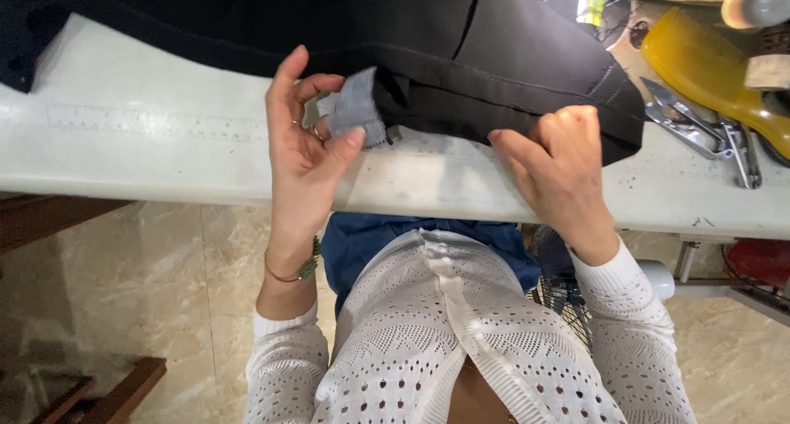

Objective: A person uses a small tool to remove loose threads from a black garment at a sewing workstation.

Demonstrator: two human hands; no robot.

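Observation:
A black garment [494,62] lies spread over the far part of a white worktable [164,160]. My left hand [303,144] pinches a small grey fabric piece [358,107] between thumb and fingers, right at the garment's near edge. My right hand [561,167] presses on and grips the garment's folded near edge, close to its right corner. Both wrists come out of white knitted sleeves, and the left wrist wears a thin bracelet.
Metal thread snips [695,128] and a yellow plastic piece [712,66] lie at the table's right end. A ruler scale [148,121] is printed along the tabletop. Marble floor [164,267] shows below, with dark wooden furniture [107,391] at the lower left.

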